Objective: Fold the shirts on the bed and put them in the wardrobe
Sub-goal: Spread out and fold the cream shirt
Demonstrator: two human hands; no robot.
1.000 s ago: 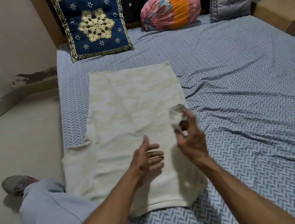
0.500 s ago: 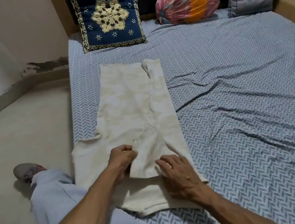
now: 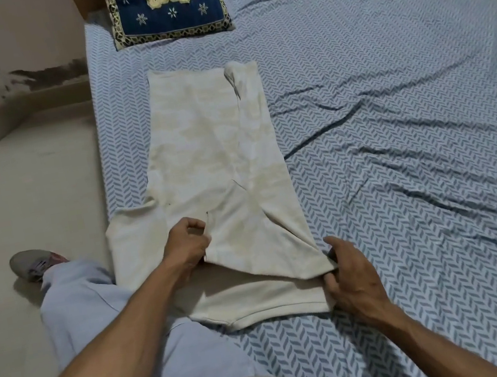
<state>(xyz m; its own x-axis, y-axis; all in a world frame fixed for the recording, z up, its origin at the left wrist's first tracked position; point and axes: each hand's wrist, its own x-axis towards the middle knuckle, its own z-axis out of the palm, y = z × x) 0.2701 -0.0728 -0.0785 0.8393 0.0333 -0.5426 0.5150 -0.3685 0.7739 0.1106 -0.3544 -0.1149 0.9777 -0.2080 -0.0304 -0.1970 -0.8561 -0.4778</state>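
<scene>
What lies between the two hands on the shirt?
In the head view, only the folded-over sleeve of the cream shirt spans from the left hand to the right hand.

A second ago the right hand (image 3: 353, 279) holds the sleeve up in the air over the cream shirt (image 3: 219, 160), with the left hand (image 3: 186, 246) open beside it. Now the right side of the shirt lies folded inward over the middle, so the shirt is narrower along the left edge of the bed (image 3: 390, 98). The right hand sits lower and further right than half a second ago, pinching the folded flap's near right corner. The left hand now curls on the flap's inner edge. The view also sits closer, cutting off the pillows' tops
</scene>
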